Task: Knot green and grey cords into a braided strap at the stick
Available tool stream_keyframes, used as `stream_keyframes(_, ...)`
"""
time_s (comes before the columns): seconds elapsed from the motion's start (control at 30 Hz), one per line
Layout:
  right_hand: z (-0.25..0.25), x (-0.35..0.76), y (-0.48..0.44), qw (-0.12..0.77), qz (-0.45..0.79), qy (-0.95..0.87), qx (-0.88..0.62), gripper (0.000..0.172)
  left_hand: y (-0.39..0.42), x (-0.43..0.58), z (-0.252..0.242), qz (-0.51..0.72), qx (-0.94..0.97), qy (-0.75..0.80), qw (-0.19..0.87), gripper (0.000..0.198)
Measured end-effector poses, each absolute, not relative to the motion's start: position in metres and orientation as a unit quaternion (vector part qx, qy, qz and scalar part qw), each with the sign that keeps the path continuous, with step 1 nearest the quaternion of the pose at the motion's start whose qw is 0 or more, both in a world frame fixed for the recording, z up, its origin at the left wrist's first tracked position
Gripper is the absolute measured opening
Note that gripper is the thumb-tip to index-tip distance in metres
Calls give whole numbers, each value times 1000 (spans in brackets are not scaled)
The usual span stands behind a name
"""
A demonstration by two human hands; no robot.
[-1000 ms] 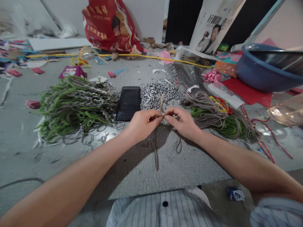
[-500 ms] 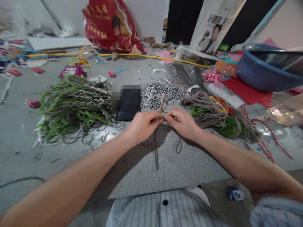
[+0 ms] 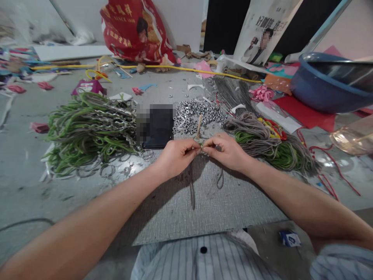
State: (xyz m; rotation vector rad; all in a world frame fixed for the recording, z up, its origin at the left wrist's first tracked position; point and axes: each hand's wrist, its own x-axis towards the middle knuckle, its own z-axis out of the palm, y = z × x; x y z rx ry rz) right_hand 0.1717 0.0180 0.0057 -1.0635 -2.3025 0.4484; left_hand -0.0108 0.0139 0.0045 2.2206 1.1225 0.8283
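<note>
My left hand (image 3: 181, 156) and my right hand (image 3: 223, 152) meet fingertip to fingertip over the table's front part. Both pinch a grey cord (image 3: 192, 190), whose one end hangs below my left fingers. A cord loop (image 3: 220, 181) droops under my right hand. Just beyond the fingertips a thin wooden stick (image 3: 199, 126) stands up; its lower end is close to the cord, and whether it is held cannot be made out. Small metal nuts (image 3: 201, 112) lie spread behind the hands. The knotted part between my fingers is mostly hidden.
Green and grey cords with metal chains (image 3: 87, 132) are heaped at left, beside a black phone-like object (image 3: 160, 126). At right lie bundled cords (image 3: 259, 136), red cords (image 3: 335, 163) and a blue basin (image 3: 320, 89). A red bag (image 3: 131, 35) stands behind a yellow cable (image 3: 186, 70).
My right hand's fingers have shifted slightly and curled closer at the pinch point. The left hand, the stick and the hanging cord stay almost where they were.
</note>
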Motion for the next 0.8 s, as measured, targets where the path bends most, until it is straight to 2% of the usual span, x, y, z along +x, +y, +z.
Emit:
stream_keyframes(0.17, 5, 176, 22, 185, 143, -902, -364, 23, 13, -13, -1, 265, 845, 396, 244, 16)
stream_keyframes(0.27, 2, 177, 22, 153, 135, -909, -364, 21, 12, -14, -3, 238, 857, 398, 227, 17)
stream_keyframes(0.43, -3, 176, 23, 162, 153, -903, -368, 13, 13, -14, -3, 197, 869, 407, 203, 17)
stream_keyframes(0.8, -3, 177, 25, 191, 201, -873, -401, 13, 11, -9, -1, 102, 879, 443, 147, 21)
